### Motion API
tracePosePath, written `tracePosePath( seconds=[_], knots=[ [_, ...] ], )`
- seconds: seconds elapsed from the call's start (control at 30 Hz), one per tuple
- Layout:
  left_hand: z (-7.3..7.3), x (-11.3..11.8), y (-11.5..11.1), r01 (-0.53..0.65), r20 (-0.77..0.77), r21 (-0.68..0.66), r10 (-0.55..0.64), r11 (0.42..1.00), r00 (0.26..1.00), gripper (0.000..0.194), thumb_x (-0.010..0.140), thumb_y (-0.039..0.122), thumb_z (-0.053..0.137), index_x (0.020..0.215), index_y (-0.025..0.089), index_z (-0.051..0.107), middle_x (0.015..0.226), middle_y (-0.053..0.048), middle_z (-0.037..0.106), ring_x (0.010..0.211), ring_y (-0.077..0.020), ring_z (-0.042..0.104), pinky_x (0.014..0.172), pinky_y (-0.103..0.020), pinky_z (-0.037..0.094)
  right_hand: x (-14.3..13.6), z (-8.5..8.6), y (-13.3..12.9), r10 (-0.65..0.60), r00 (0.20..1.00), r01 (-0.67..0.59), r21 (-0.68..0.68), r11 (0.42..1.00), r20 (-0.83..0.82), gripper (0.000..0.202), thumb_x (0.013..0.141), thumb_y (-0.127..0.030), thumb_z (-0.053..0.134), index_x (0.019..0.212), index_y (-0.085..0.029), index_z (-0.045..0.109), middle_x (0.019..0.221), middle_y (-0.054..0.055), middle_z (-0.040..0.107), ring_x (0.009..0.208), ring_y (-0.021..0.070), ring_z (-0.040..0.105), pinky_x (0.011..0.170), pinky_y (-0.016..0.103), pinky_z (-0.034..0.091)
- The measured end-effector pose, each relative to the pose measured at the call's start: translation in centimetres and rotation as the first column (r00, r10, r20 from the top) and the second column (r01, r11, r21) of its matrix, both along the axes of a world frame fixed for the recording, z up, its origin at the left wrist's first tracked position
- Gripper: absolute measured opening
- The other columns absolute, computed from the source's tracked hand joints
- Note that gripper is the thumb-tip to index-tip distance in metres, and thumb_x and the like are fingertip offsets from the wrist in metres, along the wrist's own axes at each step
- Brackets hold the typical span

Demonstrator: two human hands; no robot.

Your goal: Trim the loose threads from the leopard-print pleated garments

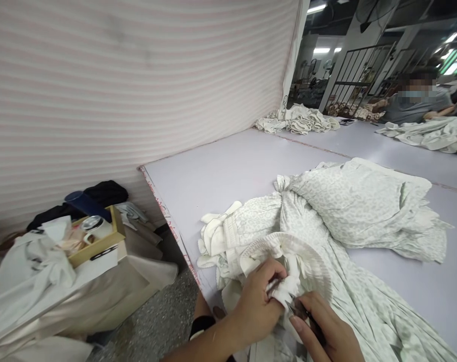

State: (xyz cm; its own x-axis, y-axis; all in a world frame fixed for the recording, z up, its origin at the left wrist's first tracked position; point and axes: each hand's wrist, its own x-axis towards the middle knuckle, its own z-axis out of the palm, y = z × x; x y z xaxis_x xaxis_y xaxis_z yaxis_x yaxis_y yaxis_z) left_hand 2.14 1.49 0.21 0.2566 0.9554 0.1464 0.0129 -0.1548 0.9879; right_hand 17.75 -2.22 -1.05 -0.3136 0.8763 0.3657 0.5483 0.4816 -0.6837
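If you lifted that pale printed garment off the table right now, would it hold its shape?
Probably not. The garment lies crumpled in soft folds on the table, so it would likely droop. Its ruffled edge bunches easily in the left hand, suggesting thin, light fabric.

Under your hands lies a soft, matt cloth garment [349, 216], pale with a faint leaf print, its ruffled trim [289, 251] finely ribbed. The small tool [302, 311] in your right hand [326, 332] looks dark and slightly glossy, likely metal. The surface [232, 171] is smooth, matt grey. The wall panel [119, 90] looks like ribbed striped fabric. The floor [156, 322] is rough and speckled.
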Motion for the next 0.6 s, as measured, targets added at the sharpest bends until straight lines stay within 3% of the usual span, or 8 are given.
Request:
tracePosePath(
  seconds=[0.2, 0.37, 0.6],
  knots=[
    [-0.48, 0.55, -0.12, -0.015, 0.055, -0.041, 0.017, 0.999, 0.998, 0.015, 0.070, 0.006, 0.049, 0.077, 0.019, 0.045, 0.070, 0.003, 0.041, 0.064, -0.0114, 0.037, 0.059, -0.024, 0.031, -0.10, -0.05, 0.15, 0.001, 1.000, -0.001, 0.090, 0.996, 0.007, 0.007, 0.095, -0.029, 0.046, 0.093, -0.025, 0.051, 0.074, -0.002, 0.056, 0.060, 0.0103, 0.060, 0.054, 0.015, 0.048],
    [-0.74, 0.74, -0.19, -0.010, 0.071, -0.038, 0.013, 0.999, 0.997, 0.015, 0.072, 0.006, 0.049, 0.078, 0.019, 0.045, 0.071, 0.003, 0.041, 0.065, -0.0111, 0.037, 0.060, -0.024, 0.031, -0.31, 0.31, -0.05, -0.008, 1.000, 0.008, 0.018, 1.000, -0.012, 0.006, 0.095, -0.026, 0.047, 0.090, -0.025, 0.051, 0.074, -0.002, 0.055, 0.062, 0.0110, 0.059, 0.055, 0.016, 0.048],
    [-0.50, 0.77, -0.10, -0.001, 0.090, -0.037, 0.005, 0.999, 0.996, 0.020, 0.068, 0.002, 0.046, 0.078, 0.019, 0.045, 0.071, 0.003, 0.042, 0.065, -0.0112, 0.037, 0.059, -0.024, 0.031, -0.08, 0.18, -0.03, -0.007, 1.000, 0.007, 0.057, 0.998, -0.008, 0.007, 0.095, -0.028, 0.047, 0.092, -0.025, 0.053, 0.075, -0.001, 0.057, 0.060, 0.0107, 0.061, 0.055, 0.015, 0.049]
  ],
)
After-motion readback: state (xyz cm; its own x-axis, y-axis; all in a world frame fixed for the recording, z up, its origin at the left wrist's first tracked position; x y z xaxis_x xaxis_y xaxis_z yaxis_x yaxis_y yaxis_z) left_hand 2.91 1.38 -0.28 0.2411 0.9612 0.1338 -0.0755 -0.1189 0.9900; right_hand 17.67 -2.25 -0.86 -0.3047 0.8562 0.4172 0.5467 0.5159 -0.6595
